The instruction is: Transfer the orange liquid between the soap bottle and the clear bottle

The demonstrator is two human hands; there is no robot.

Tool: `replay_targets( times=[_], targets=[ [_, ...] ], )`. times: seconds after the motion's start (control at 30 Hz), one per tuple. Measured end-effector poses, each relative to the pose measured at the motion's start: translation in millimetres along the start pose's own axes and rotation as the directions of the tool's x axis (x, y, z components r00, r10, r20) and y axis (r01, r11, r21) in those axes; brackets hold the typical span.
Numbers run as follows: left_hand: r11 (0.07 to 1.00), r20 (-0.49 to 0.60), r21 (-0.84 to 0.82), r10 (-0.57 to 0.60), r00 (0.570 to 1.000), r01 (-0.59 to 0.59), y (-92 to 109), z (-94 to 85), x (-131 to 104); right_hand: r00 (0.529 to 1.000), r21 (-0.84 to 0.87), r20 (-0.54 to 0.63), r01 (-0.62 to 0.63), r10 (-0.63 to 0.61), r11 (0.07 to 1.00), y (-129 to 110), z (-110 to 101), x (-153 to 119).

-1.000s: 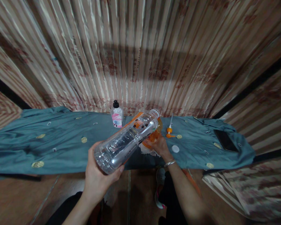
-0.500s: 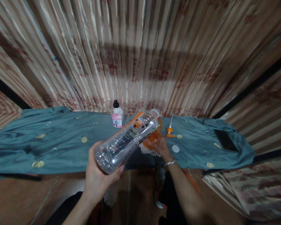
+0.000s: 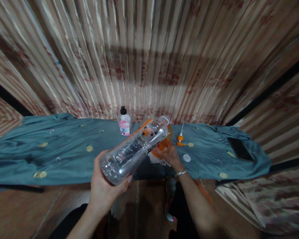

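A large clear plastic bottle with an orange-edged label is tilted, its uncapped neck pointing up and to the right. My left hand is wrapped round its base. Behind the neck, my right hand grips a smaller orange bottle, partly hidden by the big one. The mouth of the clear bottle lies over the top of the orange one; I cannot tell whether they touch. Crumpled white tissue sits under the orange bottle. Right of my right hand lie an orange pump head with its tube and a white cap.
A bottle with a black cap and pink label stands at the back of the teal cloth-covered table. A dark phone lies at the right end. A striped curtain hangs right behind the table.
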State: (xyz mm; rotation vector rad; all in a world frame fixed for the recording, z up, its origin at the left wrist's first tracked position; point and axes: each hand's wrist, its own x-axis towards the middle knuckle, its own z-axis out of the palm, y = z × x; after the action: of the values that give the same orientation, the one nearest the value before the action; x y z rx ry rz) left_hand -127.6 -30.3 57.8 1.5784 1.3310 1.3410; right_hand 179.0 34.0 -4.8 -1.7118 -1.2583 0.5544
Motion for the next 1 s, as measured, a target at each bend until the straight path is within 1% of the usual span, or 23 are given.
replay_targets(
  times=[0.23, 0.37, 0.43, 0.5, 0.53, 0.6, 0.67, 0.73, 0.8, 0.83, 0.87, 1.0],
  targets=[
    [1.000, 0.011, 0.008, 0.011, 1.000, -0.011, 1, -1.8, 3, 1.000, 0.038, 0.020, -0.007, 0.006, 0.999, 7, 0, 2],
    [1.000, -0.002, -0.019, -0.005, 1.000, 0.005, 9, 5.3, -1, 1.000, 0.032, 0.024, -0.002, 0.001, 0.999, 8, 0, 3],
    [0.999, -0.051, -0.041, -0.017, 0.999, 0.015, 14, 10.0, -3, 1.000, 0.022, 0.013, -0.005, 0.004, 1.000, 8, 1, 2],
    [0.997, -0.146, -0.076, -0.034, 0.989, 0.023, 17, 11.9, -4, 1.000, 0.017, 0.004, -0.005, 0.005, 1.000, 9, 2, 2],
    [0.996, -0.147, -0.081, -0.041, 0.988, 0.029, 17, 11.4, -4, 1.000, 0.019, 0.002, 0.000, 0.000, 1.000, 9, 2, 2],
    [0.998, -0.055, -0.052, -0.042, 0.998, 0.040, 15, 8.6, -2, 1.000, 0.030, 0.003, 0.011, -0.011, 0.999, 10, 2, 2],
    [0.998, -0.010, -0.035, -0.043, 0.999, 0.043, 14, 7.0, -1, 1.000, 0.044, -0.005, 0.017, -0.017, 0.999, 11, 2, 2],
    [0.998, -0.044, -0.052, -0.048, 0.998, 0.045, 15, 9.3, -3, 1.000, 0.051, -0.018, 0.020, -0.019, 0.998, 11, 2, 2],
    [0.995, -0.136, -0.087, -0.055, 0.989, 0.043, 18, 14.1, -6, 1.000, 0.043, -0.019, 0.020, -0.019, 0.999, 10, 1, 1],
    [0.995, -0.162, -0.095, -0.058, 0.985, 0.042, 20, 16.2, -8, 1.000, 0.034, -0.017, 0.019, -0.018, 0.999, 9, 0, 1],
    [0.995, -0.170, -0.094, -0.058, 0.984, 0.042, 21, 17.6, -9, 1.000, 0.024, -0.016, 0.017, -0.017, 1.000, 8, -1, 1],
    [0.997, -0.097, -0.060, -0.052, 0.994, 0.046, 22, 16.0, -7, 0.999, 0.014, 0.001, 0.034, -0.034, 0.999, 5, -7, -1]
  ],
)
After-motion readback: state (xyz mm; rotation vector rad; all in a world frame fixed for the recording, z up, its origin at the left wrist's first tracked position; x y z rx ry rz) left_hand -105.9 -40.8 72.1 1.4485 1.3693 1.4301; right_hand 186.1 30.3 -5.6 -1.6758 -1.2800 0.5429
